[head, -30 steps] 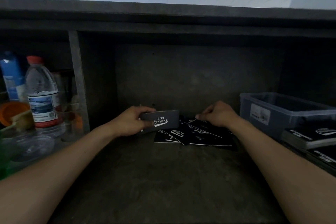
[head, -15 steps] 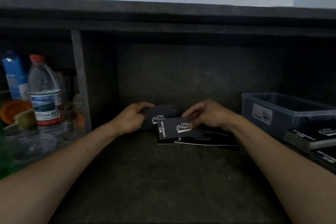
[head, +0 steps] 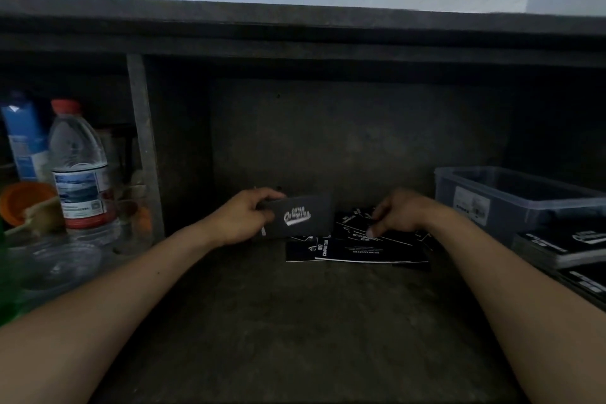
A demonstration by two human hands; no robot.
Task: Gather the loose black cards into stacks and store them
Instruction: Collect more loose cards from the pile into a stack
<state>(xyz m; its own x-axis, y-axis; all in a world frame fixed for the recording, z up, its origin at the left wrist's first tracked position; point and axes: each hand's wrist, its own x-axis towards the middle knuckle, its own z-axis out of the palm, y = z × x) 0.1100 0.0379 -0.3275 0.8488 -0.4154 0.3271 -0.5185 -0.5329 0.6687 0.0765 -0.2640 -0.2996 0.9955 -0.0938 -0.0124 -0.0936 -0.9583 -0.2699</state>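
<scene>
From the head camera, the gathering step looks under way. The left hand (head: 244, 218) pinches a thin stack (head: 301, 216) of matte black cards with white lettering, held on edge above the rough dark shelf (head: 295, 321). The right hand (head: 398, 213) curls down onto the loose cards (head: 357, 249) fanned flat beside it; whether it grips one I cannot tell. Next, probably, a slick card must be lifted and squared onto the stack. A translucent plastic bin (head: 511, 193) stands to the right.
</scene>
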